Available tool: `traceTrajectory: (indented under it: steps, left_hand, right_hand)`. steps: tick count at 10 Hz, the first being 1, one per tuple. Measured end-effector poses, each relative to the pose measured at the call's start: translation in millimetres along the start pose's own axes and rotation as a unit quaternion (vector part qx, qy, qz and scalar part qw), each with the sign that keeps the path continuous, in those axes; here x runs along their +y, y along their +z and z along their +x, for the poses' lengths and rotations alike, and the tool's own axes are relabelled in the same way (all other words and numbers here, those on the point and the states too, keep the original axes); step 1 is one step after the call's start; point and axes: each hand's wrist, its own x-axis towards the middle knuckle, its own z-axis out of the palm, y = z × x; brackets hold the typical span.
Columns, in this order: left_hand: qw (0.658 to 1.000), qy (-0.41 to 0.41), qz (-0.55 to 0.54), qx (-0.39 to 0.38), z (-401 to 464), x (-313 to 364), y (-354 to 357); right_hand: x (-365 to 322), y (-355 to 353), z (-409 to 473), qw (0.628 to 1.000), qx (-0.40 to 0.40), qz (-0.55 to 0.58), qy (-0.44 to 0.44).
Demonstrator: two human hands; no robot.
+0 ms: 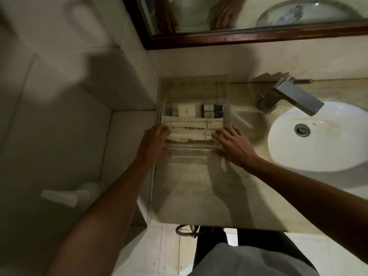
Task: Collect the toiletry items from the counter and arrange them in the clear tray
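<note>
A clear tray [191,147] sits on the marble counter, left of the sink. Inside it lie long white paper-wrapped packets [191,124] side by side, with a small white box [186,110] and dark little bottles [211,110] behind them. My left hand [154,142] grips the tray's left side, fingers curled over the rim. My right hand [232,142] holds the tray's right side, fingers resting over the rim onto the packets. Both hands are on the near half of the tray.
A white basin [322,136] with a square metal tap [292,98] lies to the right. A wood-framed mirror [258,37] hangs on the back wall. A tiled wall stands on the left. The counter's front edge [199,224] is close to my body.
</note>
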Motion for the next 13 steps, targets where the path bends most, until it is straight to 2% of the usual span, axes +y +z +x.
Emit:
traceTrajectory:
  steps: [3,5,7,10,13]
  left_hand:
    - [1.000,-0.005,0.005,0.017,2,1,-9]
    - [0.998,-0.047,-0.005,0.049,29,5,-14]
    - [0.997,-0.052,-0.006,0.060,59,2,-16]
    - [0.998,-0.017,0.035,0.050,81,-3,-16]
    - [0.994,-0.109,-0.030,0.003,44,26,-15]
  right_hand:
    - [1,-5,1,0.994,0.040,0.052,0.083]
    - [12,-12,31,0.989,0.058,0.057,0.126]
    - [25,-15,58,0.985,0.052,0.050,0.159]
    - [39,-18,77,0.990,0.020,0.011,0.142]
    - [35,-41,38,0.993,-0.022,0.031,0.108]
